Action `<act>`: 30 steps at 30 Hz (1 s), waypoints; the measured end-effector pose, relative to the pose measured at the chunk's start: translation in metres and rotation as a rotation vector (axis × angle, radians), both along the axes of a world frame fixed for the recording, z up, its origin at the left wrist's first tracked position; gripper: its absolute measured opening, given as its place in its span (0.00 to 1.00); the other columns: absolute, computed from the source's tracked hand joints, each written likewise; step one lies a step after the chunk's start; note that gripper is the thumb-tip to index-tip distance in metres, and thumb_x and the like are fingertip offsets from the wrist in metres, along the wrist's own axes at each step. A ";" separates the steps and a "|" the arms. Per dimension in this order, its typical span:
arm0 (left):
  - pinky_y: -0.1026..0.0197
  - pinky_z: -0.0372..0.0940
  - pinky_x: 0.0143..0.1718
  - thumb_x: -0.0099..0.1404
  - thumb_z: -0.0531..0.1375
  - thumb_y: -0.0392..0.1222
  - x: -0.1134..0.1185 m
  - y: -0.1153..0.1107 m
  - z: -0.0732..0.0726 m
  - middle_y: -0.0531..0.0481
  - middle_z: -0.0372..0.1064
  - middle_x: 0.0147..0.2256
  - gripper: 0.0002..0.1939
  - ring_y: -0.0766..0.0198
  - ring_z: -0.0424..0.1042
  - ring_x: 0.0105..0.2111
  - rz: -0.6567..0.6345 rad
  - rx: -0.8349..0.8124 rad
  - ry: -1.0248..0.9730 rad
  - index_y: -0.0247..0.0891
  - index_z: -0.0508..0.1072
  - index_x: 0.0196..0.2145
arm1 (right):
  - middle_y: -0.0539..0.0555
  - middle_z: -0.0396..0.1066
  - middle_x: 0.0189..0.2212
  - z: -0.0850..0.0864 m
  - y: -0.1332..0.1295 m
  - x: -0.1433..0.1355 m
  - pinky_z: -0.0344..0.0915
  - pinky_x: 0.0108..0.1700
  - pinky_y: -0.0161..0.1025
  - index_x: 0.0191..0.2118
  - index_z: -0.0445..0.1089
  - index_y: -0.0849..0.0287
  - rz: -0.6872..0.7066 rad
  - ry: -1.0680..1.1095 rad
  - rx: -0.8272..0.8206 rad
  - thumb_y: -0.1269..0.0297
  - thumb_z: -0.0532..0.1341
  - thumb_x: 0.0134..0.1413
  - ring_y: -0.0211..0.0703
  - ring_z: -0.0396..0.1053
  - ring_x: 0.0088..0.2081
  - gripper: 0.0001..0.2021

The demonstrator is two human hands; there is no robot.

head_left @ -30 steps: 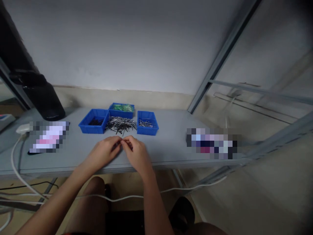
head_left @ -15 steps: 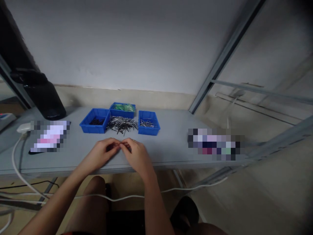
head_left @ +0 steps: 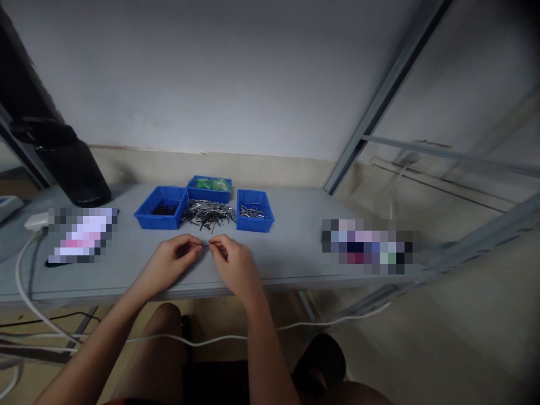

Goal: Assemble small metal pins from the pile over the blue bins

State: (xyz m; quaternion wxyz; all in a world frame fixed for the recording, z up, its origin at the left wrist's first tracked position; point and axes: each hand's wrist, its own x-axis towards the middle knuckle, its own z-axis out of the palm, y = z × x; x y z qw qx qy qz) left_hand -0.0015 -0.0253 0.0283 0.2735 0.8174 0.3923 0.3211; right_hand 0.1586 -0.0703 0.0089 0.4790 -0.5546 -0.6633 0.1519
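Near the table's front edge, my left hand (head_left: 175, 260) and my right hand (head_left: 233, 260) face each other with a small gap between their fingertips. Both pinch a thin dark pin (head_left: 206, 245) that spans the gap. Just beyond them lies a loose pile of metal pins (head_left: 208, 214). Left of the pile is a blue bin (head_left: 158, 221) with dark small parts. On its right another blue bin (head_left: 255, 224) holds silvery pins. Behind the pile, a third blue bin (head_left: 210, 195) contains green and clear plastic.
A black bottle (head_left: 76, 169) stands at the back left, beside a white plug (head_left: 37, 221) with a cable and a blurred flat object (head_left: 86, 233). Another blurred object (head_left: 365, 244) lies at the right. Metal frame posts and a wall bound the grey table (head_left: 295, 247).
My fingertips have moved slightly apart, and the thin pin now shows between them. The whole view has shifted a little.
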 end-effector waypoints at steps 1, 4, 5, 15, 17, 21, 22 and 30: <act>0.61 0.66 0.39 0.63 0.55 0.47 0.000 0.000 0.000 0.49 0.75 0.34 0.12 0.60 0.72 0.35 -0.001 -0.003 -0.003 0.37 0.73 0.33 | 0.54 0.76 0.34 0.000 0.000 0.000 0.67 0.40 0.39 0.38 0.70 0.58 -0.004 0.002 -0.001 0.70 0.56 0.57 0.43 0.73 0.35 0.07; 0.61 0.66 0.38 0.62 0.55 0.47 0.000 0.000 0.000 0.49 0.74 0.33 0.11 0.61 0.72 0.34 -0.004 -0.006 -0.004 0.37 0.72 0.33 | 0.54 0.75 0.35 0.001 -0.001 0.000 0.67 0.41 0.39 0.38 0.70 0.57 -0.008 0.005 0.002 0.70 0.55 0.57 0.42 0.73 0.36 0.07; 0.61 0.66 0.38 0.62 0.55 0.47 -0.001 0.000 -0.001 0.49 0.74 0.33 0.11 0.61 0.72 0.33 -0.003 -0.006 -0.001 0.37 0.72 0.32 | 0.54 0.75 0.35 0.000 0.000 -0.001 0.67 0.41 0.39 0.38 0.70 0.57 -0.008 0.005 0.005 0.70 0.55 0.57 0.42 0.73 0.36 0.07; 0.61 0.66 0.37 0.61 0.54 0.46 -0.001 -0.001 0.002 0.50 0.73 0.30 0.11 0.61 0.70 0.32 0.021 -0.001 -0.027 0.37 0.71 0.31 | 0.54 0.75 0.35 0.001 -0.001 0.000 0.69 0.41 0.40 0.41 0.69 0.57 0.014 0.063 0.001 0.69 0.56 0.56 0.42 0.73 0.37 0.08; 0.61 0.66 0.37 0.61 0.55 0.47 -0.002 -0.002 0.002 0.50 0.73 0.30 0.11 0.61 0.70 0.32 0.023 -0.008 -0.031 0.37 0.71 0.31 | 0.54 0.75 0.35 0.001 -0.001 0.000 0.69 0.41 0.40 0.39 0.69 0.57 0.015 0.049 0.001 0.70 0.55 0.56 0.42 0.73 0.36 0.07; 0.60 0.67 0.37 0.61 0.55 0.49 -0.001 -0.002 0.002 0.49 0.73 0.30 0.12 0.60 0.71 0.32 0.021 -0.029 -0.056 0.37 0.71 0.31 | 0.53 0.75 0.34 0.000 -0.001 0.000 0.68 0.40 0.39 0.37 0.69 0.56 0.016 0.032 -0.005 0.70 0.55 0.56 0.42 0.73 0.35 0.07; 0.59 0.67 0.37 0.61 0.55 0.49 -0.001 -0.001 0.001 0.49 0.73 0.30 0.13 0.60 0.71 0.32 0.027 -0.035 -0.062 0.37 0.71 0.32 | 0.53 0.75 0.33 0.000 -0.001 0.000 0.68 0.40 0.39 0.37 0.69 0.56 0.019 0.029 -0.005 0.70 0.55 0.56 0.42 0.73 0.35 0.06; 0.60 0.66 0.37 0.62 0.55 0.50 -0.002 0.000 -0.001 0.49 0.72 0.31 0.13 0.61 0.71 0.32 0.059 -0.032 -0.073 0.36 0.70 0.33 | 0.53 0.74 0.32 0.000 -0.001 0.000 0.67 0.38 0.37 0.36 0.68 0.57 0.011 0.053 0.004 0.69 0.56 0.57 0.41 0.72 0.34 0.05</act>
